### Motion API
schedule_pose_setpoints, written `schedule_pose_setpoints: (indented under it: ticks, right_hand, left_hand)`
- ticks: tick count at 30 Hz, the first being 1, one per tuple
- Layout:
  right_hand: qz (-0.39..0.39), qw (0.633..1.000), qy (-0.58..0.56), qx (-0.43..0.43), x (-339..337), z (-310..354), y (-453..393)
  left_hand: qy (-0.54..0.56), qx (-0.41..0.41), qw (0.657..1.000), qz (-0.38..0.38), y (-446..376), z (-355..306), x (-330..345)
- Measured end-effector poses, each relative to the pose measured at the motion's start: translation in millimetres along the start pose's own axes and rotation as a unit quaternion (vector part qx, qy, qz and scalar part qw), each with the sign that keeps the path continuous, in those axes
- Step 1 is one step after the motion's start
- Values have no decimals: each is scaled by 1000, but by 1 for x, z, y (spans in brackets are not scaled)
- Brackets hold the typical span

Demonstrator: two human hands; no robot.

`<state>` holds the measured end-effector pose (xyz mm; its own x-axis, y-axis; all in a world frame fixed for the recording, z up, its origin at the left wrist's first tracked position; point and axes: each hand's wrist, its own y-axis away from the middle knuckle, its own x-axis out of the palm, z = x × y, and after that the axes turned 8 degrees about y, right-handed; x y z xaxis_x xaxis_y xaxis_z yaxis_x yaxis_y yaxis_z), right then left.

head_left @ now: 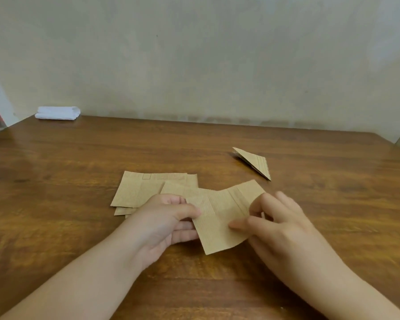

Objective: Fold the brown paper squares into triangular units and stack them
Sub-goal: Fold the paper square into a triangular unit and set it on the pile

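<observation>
Brown paper square (pixel 219 218) pinched between left hand (pixel 169 225) and right hand (pixel 280 225)

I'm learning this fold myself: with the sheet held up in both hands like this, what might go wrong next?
1. The brown sheet bows between the left hand and right hand, so a crease made in the air may come out crooked.
2. The unfolded pile lies right under the left hand; a sweep may scatter it.

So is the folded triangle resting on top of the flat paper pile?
No, the folded triangle lies alone on the table, apart from the paper pile.
</observation>
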<state>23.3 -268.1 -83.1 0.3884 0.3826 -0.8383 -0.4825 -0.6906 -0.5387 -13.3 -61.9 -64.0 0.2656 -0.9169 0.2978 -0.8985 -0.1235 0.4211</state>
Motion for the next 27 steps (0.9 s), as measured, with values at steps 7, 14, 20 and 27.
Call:
schedule_pose_setpoints:
  ticks: [7, 14, 20, 27]
  right_hand:
    - [94, 994, -51, 39, 6, -17, 17]
    - [142, 979, -121, 82, -2, -27, 17]
    - [190, 959, -165, 127, -7, -18, 11]
    - [190, 916, -216, 278, -4, -11, 3]
  left_hand:
    - [-188, 16, 982, 8, 3, 1, -2]
    - [-388, 104, 916, 27, 4, -5, -13]
    - [-469, 143, 871, 32, 5, -1, -10]
    - [-435, 137, 890, 16, 8, -1, -7]
